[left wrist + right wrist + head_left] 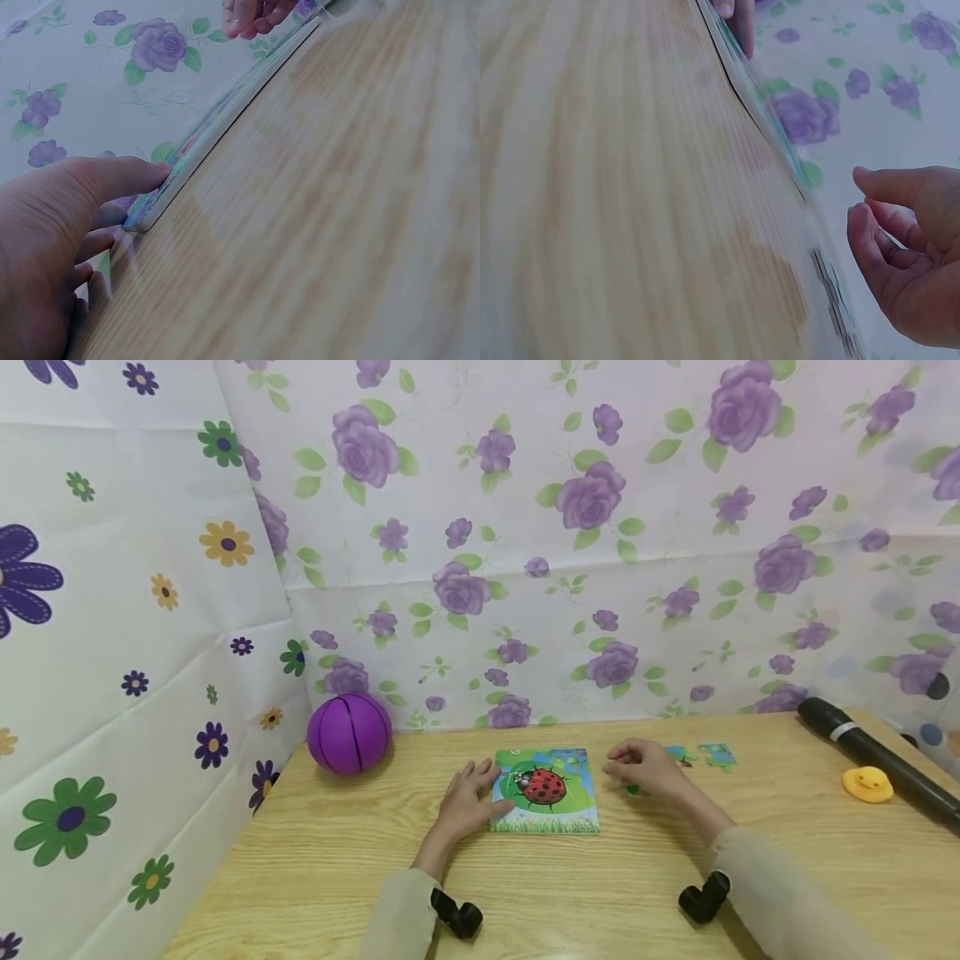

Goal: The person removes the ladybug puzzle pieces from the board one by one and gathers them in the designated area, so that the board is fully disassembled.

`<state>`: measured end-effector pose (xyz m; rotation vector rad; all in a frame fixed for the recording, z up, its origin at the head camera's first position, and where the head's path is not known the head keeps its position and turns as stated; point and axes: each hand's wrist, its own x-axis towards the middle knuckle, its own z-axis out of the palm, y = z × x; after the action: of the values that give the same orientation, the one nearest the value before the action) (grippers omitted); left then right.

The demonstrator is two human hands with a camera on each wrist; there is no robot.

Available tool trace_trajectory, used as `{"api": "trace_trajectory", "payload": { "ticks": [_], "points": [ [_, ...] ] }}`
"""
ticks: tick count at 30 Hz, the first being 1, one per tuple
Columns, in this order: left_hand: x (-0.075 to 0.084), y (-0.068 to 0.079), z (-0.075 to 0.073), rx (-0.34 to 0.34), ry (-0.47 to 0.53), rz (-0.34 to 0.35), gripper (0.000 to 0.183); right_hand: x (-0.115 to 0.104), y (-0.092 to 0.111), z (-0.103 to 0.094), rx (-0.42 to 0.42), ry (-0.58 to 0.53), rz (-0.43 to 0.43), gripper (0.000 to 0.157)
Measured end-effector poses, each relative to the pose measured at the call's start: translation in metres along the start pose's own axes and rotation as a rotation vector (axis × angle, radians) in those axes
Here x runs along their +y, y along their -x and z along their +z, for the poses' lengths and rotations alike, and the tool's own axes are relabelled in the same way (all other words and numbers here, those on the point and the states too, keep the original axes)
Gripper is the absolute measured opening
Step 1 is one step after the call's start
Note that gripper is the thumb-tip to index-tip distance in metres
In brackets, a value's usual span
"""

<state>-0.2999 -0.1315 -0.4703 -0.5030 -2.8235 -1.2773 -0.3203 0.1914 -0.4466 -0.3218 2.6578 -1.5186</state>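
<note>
A ladybug jigsaw puzzle [570, 820] lies flat in its thin board on the wooden table. My left hand [463, 804] rests at its left side, fingers spread along the edge. In the left wrist view the left thumb [142, 175] touches the top of the board's corner. Just right of the board, my right hand [651, 767] hovers over the table with fingers bent. The right wrist view shows a gap between thumb [892, 184] and fingers, with nothing in it. A loose puzzle piece [634, 790] shows partly beneath this hand.
More loose puzzle pieces [718, 755] lie beyond the right hand. A purple ball [349, 734] sits at the back left. At the right are a yellow rubber duck [867, 784] and a long black tube [892, 768]. Flowered cloth [480, 643] hangs behind the table.
</note>
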Motion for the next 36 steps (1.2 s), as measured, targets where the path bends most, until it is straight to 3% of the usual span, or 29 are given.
{"api": "trace_trajectory", "payload": {
  "ticks": [9, 14, 18, 25, 36],
  "points": [
    [0.0, 0.001, 0.0, 0.0, 0.006, -0.013, 0.066, -0.017, -0.01, 0.042, -0.096, -0.025, -0.037, 0.035],
    [0.0, 0.001, 0.002, -0.001, 0.023, -0.015, 0.066, -0.027, -0.011, 0.055, -0.159, 0.022, -0.074, 0.035],
    [-0.001, -0.001, 0.002, -0.006, 0.021, -0.031, 0.067, -0.033, -0.012, 0.06, -0.164, 0.069, -0.047, 0.035],
    [0.001, -0.002, -0.001, 0.002, 0.022, -0.035, 0.067, -0.039, -0.017, 0.062, -0.2, 0.141, -0.064, 0.049],
    [0.001, -0.002, -0.001, -0.005, 0.031, -0.043, 0.066, -0.042, -0.018, 0.062, -0.238, 0.149, -0.034, 0.053]
  ]
}}
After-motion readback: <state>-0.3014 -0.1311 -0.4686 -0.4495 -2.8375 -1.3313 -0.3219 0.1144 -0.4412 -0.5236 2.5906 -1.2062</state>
